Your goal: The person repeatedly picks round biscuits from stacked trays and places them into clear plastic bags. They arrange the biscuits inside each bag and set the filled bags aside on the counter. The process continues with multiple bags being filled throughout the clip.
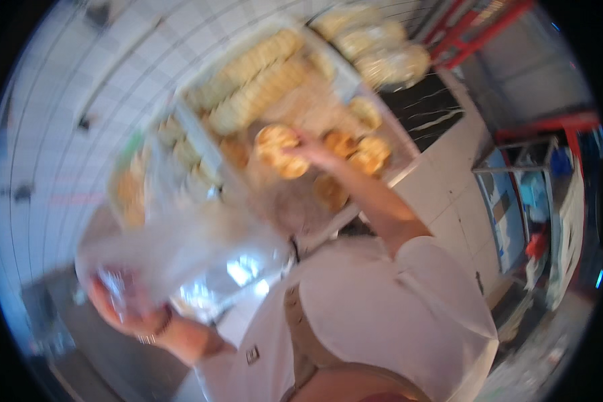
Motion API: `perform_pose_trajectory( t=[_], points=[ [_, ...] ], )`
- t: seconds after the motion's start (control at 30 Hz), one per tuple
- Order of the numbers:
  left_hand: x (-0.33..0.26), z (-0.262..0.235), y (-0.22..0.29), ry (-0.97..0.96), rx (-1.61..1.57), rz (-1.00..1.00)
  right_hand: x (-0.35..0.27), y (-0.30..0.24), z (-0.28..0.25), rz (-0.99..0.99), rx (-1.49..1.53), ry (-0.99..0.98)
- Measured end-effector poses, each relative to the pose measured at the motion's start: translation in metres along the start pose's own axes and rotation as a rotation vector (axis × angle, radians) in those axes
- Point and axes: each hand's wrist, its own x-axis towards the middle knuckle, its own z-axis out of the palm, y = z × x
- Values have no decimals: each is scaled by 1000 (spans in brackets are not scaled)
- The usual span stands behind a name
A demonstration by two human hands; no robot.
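Note:
My right hand [310,149] is closed on several round, golden pastries [278,151], above the near part of a wide tray [315,104]. Other golden pastries [368,155] lie beside and below my right forearm. Long rows of paler round pastries [258,87] fill the far left of the tray. Over on the left, my left hand [124,305] grips a clear plastic bag [187,244], which spreads toward the tray and hides what lies beneath it. Motion blur softens the bag, and its contents cannot be made out.
Several bulging clear bags of pale food [375,47] sit past the tray's far right edge, near a black marbled surface [432,110]. Left of the tray, a second container [181,144] holds more pastries. A metal-framed shelf [526,194] stands at the right.

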Motion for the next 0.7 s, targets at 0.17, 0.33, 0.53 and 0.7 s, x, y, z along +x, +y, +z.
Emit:
perform_pose_trajectory(
  t=[0.17, 0.33, 0.53, 0.7],
  points=[
    [27, 37, 16, -182, -448, -552, 61, -2, -18, -5, -778, 205],
    [27, 73, 18, -259, -271, 1, 71, 15, -8, 33, -714, 235],
    [18, 120, 44, -478, -342, -112, 47, 22, 7, 58, -803, 204],
    [14, 146, 31, -639, -371, -40, 36, 30, 2, -3, -591, 253]
  ],
)
